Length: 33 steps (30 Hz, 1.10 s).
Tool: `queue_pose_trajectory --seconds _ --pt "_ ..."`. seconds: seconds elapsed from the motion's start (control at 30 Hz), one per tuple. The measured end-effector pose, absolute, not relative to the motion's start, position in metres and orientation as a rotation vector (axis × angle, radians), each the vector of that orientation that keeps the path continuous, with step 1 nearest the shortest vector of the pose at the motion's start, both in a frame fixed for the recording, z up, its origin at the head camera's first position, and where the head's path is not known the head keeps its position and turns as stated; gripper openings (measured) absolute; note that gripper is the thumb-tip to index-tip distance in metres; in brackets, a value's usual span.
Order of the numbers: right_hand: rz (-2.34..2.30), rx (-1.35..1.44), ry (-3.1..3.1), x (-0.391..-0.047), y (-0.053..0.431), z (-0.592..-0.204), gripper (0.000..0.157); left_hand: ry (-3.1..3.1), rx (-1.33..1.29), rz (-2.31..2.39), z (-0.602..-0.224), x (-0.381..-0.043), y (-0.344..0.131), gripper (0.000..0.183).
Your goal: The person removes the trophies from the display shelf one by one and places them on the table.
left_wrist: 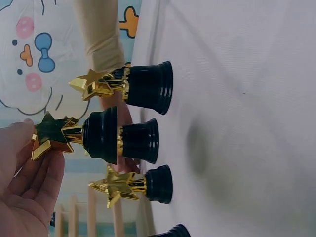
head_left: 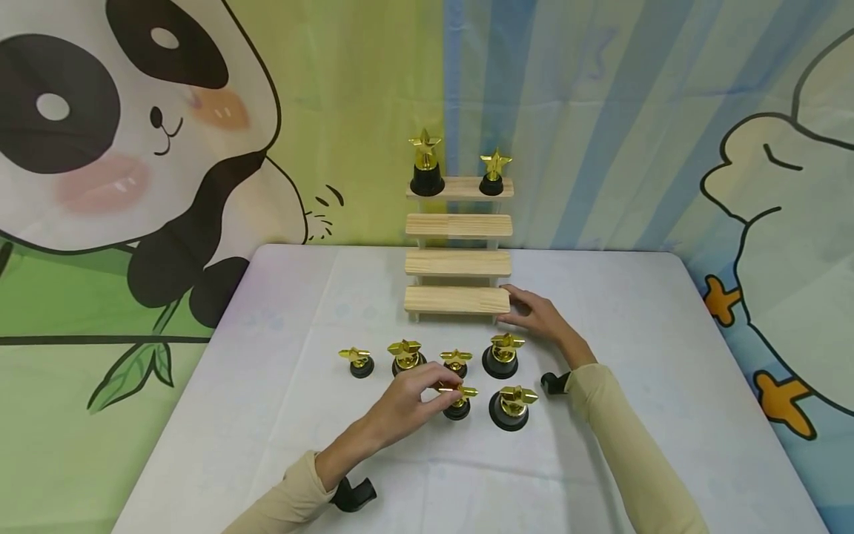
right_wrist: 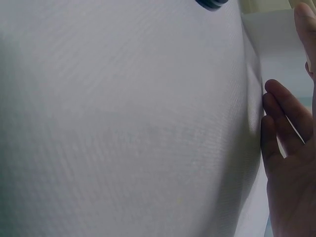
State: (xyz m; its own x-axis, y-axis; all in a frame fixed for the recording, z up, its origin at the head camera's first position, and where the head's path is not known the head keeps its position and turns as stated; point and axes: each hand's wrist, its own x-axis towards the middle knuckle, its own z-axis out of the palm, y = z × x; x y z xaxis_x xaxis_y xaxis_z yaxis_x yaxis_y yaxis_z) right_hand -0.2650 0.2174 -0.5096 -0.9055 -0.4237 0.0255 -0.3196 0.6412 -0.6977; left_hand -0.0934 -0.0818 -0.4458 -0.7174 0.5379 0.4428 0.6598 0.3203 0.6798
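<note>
My left hand pinches a gold star trophy with a black base by its star, between thumb and fingers. In the left wrist view its base hangs clear of the tabletop, beside other trophies standing upright. My right hand is at the right end of the lowest step of a wooden tiered stand, fingertips right at its edge. Its fingers are extended in the right wrist view, with nothing seen between them. A taller star trophy and a smaller star trophy stand on the top step.
Several star trophies stand on the white table in front of the stand, including a larger trophy just right of my left hand and a small trophy at the left. A patterned curtain hangs behind the table.
</note>
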Motion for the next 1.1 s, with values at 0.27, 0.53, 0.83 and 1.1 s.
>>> queue_pose_trajectory --seconds 0.27,0.53,0.83,1.1 --pt "-1.103 -0.607 2.72 -0.265 0.217 -0.51 0.074 -2.49 -1.095 -1.438 -0.465 -0.092 -0.079 0.016" --pt "-1.098 -0.607 2.719 -0.265 0.216 -0.509 0.075 -2.477 -1.091 -1.501 -0.476 -0.093 -0.074 0.016" --pt "-1.094 -0.606 2.725 -0.265 0.217 -0.511 0.076 -2.526 -1.062 -1.51 -0.484 -0.094 -0.075 0.014" --pt "-1.097 -0.6 2.727 -0.264 0.216 -0.51 0.076 -2.555 -1.075 -1.488 -0.488 -0.093 -0.076 0.014"
